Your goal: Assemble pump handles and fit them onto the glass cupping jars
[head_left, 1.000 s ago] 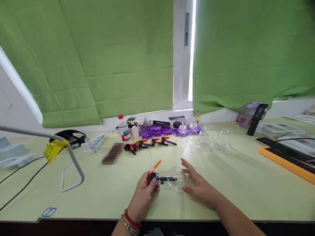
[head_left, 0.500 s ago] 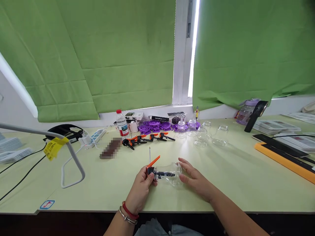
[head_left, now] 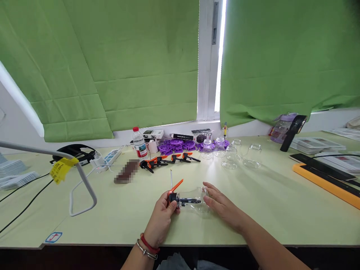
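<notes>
A clear glass jar (head_left: 194, 200) lies on its side on the pale green table (head_left: 270, 210), near the front edge. My left hand (head_left: 163, 215) is closed on a black and orange spring clamp (head_left: 176, 195) whose black jaws reach into the jar. My right hand (head_left: 221, 206) cups the jar's far end with curled fingers. A thin metal rod (head_left: 171, 177) lies just behind the clamp.
Behind stand several more clamps (head_left: 165, 160), purple plastic parts (head_left: 177, 145), clear jars (head_left: 239, 155), a water bottle (head_left: 139, 143) and small boxes (head_left: 181, 135). A grey bent tube with a yellow tag (head_left: 60, 168) and cables lie left. An orange and black board (head_left: 323, 176) lies right.
My right hand has closed in from open beside the jar to holding its end. The view has shifted slightly; the clamp and jar stay in place.
</notes>
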The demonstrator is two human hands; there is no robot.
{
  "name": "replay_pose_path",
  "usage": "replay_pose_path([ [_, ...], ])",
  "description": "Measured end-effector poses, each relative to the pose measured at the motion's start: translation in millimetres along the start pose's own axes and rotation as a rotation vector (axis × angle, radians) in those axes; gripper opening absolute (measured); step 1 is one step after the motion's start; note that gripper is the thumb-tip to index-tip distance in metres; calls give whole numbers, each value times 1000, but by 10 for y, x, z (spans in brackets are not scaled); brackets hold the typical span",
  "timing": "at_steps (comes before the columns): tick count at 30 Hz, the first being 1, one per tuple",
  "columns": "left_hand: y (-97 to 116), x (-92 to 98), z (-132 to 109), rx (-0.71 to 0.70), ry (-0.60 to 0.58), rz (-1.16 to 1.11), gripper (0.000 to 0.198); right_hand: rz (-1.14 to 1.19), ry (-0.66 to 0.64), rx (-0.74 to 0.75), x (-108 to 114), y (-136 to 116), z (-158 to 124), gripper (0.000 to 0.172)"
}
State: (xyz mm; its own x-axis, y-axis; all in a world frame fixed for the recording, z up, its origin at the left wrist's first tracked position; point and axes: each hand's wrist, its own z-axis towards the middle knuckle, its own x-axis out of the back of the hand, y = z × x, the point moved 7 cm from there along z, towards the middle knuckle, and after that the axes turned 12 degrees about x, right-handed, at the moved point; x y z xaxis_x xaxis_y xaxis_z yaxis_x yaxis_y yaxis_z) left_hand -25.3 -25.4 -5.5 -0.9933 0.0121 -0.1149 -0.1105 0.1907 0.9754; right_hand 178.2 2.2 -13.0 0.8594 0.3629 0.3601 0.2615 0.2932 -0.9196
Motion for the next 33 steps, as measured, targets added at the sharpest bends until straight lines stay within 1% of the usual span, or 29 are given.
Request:
replay_pose_path([
  [2, -2, 0, -1, 2, 1, 7, 43, 3, 7, -10, 4, -4, -1, 63],
  [7, -13, 9, 5, -8, 8, 21, 39, -1, 17, 11, 11, -36, 12, 66],
  [12, -24, 10, 0, -26, 22, 62, 41, 26, 18, 31, -8, -64, 21, 63],
  [15, 7, -22, -19, -47, 35, 100, 49, 25, 30, 6, -10, -65, 3, 63],
  [18, 96, -29, -48, -97, 90, 128, 62, -41, -21, 15, -43, -83, -6, 61],
  [20, 197, 32, -70, -155, 185, 175, 69, -115, -57, 49, -66, -84, 0, 60],
  [22, 335, 159, -99, -236, 330, 288, 70, -185, -61, 65, -69, -50, 10, 61],
  [25, 592, 407, -144, -380, 586, 575, 60, -261, -61, 59, -68, 12, 16, 64],
  [27, 750, 591, -154, -437, 783, 804, 60, -303, -91, 65, -87, 13, 12, 65],
  [28, 816, 672, -141, -449, 861, 917, 60, -322, -106, 67, -96, 4, 9, 65],
  [29, 872, 756, -119, -441, 939, 1020, 58, -340, -120, 69, -104, -9, 5, 65],
  [30, 905, 834, -69, -397, 979, 1115, 58, -357, -129, 71, -110, -24, 3, 65],
  [31, 926, 917, -14, -336, 1005, 1175, 58, -372, -135, 74, -113, -39, 1, 65],
  [33, 959, 1047, 83, -246, 1025, 1222, 59, -396, -141, 82, -116, -64, 3, 64],
])
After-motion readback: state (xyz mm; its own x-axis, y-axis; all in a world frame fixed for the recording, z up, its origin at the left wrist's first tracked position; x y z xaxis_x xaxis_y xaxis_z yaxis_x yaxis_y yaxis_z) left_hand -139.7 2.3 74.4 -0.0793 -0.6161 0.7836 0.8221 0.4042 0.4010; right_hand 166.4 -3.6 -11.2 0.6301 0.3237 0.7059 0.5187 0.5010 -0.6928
